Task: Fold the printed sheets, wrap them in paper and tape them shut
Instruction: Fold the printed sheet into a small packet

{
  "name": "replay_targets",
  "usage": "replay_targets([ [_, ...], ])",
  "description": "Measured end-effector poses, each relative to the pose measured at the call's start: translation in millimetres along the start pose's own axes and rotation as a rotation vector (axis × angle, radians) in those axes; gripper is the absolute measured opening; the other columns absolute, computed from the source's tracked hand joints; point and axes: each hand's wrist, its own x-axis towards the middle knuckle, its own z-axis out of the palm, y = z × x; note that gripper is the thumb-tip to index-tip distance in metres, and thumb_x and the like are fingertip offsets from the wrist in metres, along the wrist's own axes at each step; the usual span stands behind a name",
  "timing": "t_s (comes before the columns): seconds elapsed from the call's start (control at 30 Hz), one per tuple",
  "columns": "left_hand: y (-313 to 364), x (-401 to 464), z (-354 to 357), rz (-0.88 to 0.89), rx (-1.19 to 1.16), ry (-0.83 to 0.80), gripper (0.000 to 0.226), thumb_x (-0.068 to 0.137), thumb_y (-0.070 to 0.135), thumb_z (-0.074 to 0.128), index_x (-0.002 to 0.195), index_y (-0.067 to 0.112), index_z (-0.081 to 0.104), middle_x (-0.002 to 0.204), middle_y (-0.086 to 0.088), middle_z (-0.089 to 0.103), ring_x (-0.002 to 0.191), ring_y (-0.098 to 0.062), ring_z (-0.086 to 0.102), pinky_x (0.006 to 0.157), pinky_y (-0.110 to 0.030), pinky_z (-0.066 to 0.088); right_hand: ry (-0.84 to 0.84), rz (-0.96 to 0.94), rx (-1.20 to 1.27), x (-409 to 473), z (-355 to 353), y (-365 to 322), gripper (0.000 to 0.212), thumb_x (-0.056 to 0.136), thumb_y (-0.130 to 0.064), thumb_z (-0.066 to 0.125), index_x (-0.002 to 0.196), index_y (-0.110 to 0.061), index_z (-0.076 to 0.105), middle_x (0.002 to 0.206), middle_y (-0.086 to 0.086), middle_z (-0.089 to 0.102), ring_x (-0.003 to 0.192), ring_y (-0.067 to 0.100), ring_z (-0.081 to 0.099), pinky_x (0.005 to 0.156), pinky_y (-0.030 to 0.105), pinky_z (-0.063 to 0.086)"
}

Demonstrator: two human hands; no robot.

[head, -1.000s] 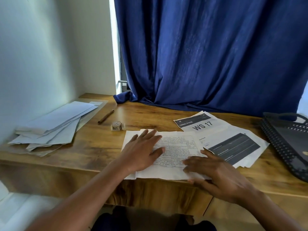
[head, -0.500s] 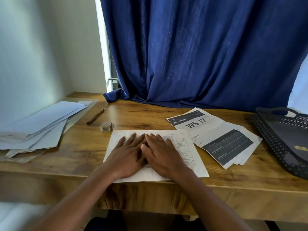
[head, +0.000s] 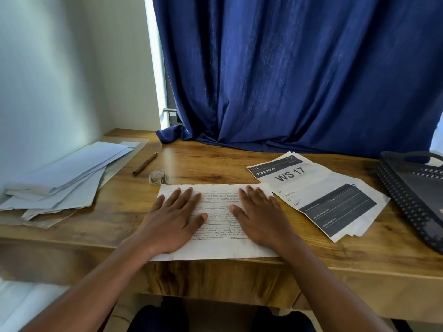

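Observation:
A folded printed sheet [head: 217, 246] with a table of small text lies at the front edge of the wooden desk [head: 215, 164]. My left hand [head: 176, 215] presses flat on its left half, fingers straight and spread. My right hand [head: 260, 212] presses flat on its right half, also with straight fingers. Several printed sheets marked "WS 17" [head: 318, 195] lie fanned to the right, untouched. A small tape roll [head: 157, 177] sits just behind the sheet's far left corner. A pile of plain paper sheets [head: 69, 178] rests at the left against the wall.
A brown pencil [head: 145, 163] lies behind the tape roll. A dark perforated plastic basket [head: 412, 197] stands at the desk's right end. A blue curtain [head: 299, 80] hangs along the back and drapes onto the desk.
My hands, side by side at the middle of the sheet half a second ago, have slid apart to its left and right halves, still pressing flat.

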Motion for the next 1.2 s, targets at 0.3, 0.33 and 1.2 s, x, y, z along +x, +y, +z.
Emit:
replay_targets([
  [0.3,52,8,-6,0.053,0.007,0.173,0.068,0.107,0.056,0.016,0.164,0.022,0.000,0.170,0.000,-0.014,0.155,-0.024,-0.023,0.127,-0.054,-0.005,0.030,0.027,-0.035,0,2,1,0.072,0.102,-0.062,0.011,0.162,-0.022,0.004,0.170,0.002,0.000,0.157,0.020,-0.003,0.126,0.048,0.002],
  [0.33,60,10,-3,0.097,-0.020,0.137,0.066,0.107,0.055,0.017,0.164,0.024,0.001,0.171,0.002,-0.013,0.155,-0.022,-0.021,0.128,-0.052,-0.004,0.030,0.025,-0.032,-2,1,1,0.071,0.102,-0.061,0.012,0.162,-0.022,0.004,0.170,0.002,0.000,0.157,0.020,-0.003,0.126,0.048,0.002],
  [1.2,-1,-10,6,0.001,0.001,0.079,0.084,0.084,0.069,-0.013,0.161,0.034,-0.011,0.168,0.011,-0.017,0.153,-0.008,-0.020,0.125,-0.035,-0.011,-0.001,-0.182,0.085,-17,7,-69,0.063,0.105,-0.055,0.014,0.162,-0.027,0.010,0.170,-0.002,0.003,0.156,0.017,-0.004,0.125,0.043,-0.002],
])
